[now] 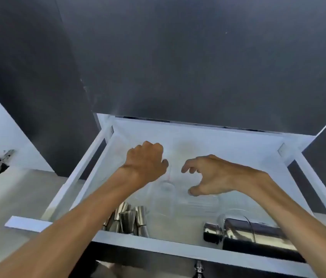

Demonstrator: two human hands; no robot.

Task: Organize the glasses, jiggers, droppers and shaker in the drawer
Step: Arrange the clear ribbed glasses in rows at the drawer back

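Open white drawer (238,141), pulled out under a dark counter (178,57). Both forearms reaching in over the front rim. Left hand (146,159) curled into a loose fist above the drawer floor; whether clamped on anything, impossible to tell. Right hand (208,175) spread, fingers and thumb apart, hovering over clear glasses (166,197) — faint, blurred outlines, count unclear. Near front left, cluster of steel jiggers (130,219), shiny and conical, roughly three or four. Front right, one polished metal shaker (244,231) lying on its side, partly hidden by the right forearm.
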